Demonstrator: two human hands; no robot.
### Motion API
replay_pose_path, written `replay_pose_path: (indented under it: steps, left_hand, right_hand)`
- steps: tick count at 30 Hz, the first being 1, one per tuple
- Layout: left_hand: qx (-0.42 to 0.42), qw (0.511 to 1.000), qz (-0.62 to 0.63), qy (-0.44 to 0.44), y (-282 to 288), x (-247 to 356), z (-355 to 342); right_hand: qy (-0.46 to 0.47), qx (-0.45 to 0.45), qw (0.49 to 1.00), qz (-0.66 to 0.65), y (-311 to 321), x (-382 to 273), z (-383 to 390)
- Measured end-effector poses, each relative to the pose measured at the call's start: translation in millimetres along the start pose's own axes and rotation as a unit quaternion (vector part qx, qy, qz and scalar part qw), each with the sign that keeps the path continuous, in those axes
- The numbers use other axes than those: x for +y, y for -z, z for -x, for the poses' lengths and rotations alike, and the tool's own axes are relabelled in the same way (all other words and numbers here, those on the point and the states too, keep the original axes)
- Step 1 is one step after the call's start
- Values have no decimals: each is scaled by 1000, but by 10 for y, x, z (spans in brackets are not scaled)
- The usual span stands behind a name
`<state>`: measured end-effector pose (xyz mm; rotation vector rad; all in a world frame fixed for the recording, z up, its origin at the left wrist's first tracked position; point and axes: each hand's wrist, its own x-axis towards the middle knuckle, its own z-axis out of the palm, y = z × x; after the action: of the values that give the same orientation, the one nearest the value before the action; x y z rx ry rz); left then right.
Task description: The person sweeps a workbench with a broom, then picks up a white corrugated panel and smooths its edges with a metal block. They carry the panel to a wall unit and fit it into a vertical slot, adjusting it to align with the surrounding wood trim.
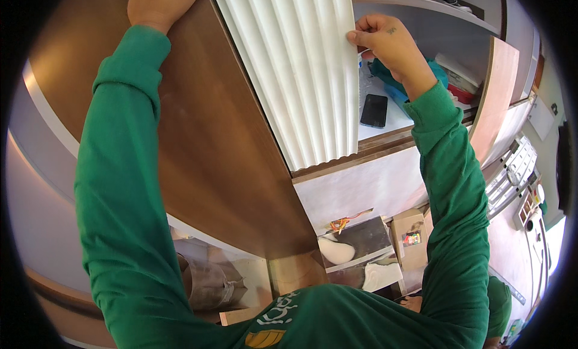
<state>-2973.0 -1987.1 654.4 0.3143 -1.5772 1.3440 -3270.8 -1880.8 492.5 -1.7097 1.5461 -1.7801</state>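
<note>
A white fluted panel (pixel 295 78) stands upright in front of me, its lower end at a wooden ledge (pixel 385 143). My right hand (pixel 385 42) is closed at the panel's right edge, pinching it between thumb and fingers. My left hand (pixel 161 5) reaches up to the top of the view, against the brown wood panel (pixel 211 126) left of the white one. Its fingers are cut off by the picture's edge. Below my right wrist, a black phone (pixel 374 111) lies on a white shelf beside teal cloth (pixel 385 72).
A light wood strip (pixel 495 96) stands right of the shelf. Orange wires (pixel 339 224) poke from the white board below. Lower down are a dark box (pixel 361 243) and a cardboard carton (pixel 410 231). Metal racks (pixel 521 162) stand far right, and a green-clothed person (pixel 500 304) shows lower right.
</note>
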Motion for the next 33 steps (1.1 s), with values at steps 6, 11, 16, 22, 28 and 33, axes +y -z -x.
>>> replay_pose_path:
  steps: [6, 11, 16, 22, 28, 33]
  left_hand:
    - [5, 1000, 1, 6, -14, -14, 14]
    - [11, 1000, 12, 5, -118, -19, 61]
    - [2, 1000, -3, 21, -22, -73, 34]
    - [21, 999, 36, 35, -6, -34, 50]
    - [32, 997, 65, 38, 4, -32, 48]
    - [23, 997, 63, 43, 33, -82, 97]
  right_hand:
    - [48, 42, 969, 240, -106, -168, 97]
    - [20, -6, 994, 103, -34, 43, -11]
    - [3, -62, 997, 44, -29, -75, -56]
    - [-45, -21, 996, 69, -86, -195, -5]
    - [-47, -40, 996, 71, -15, -159, -52]
    - [-47, -42, 995, 81, -77, -178, -71]
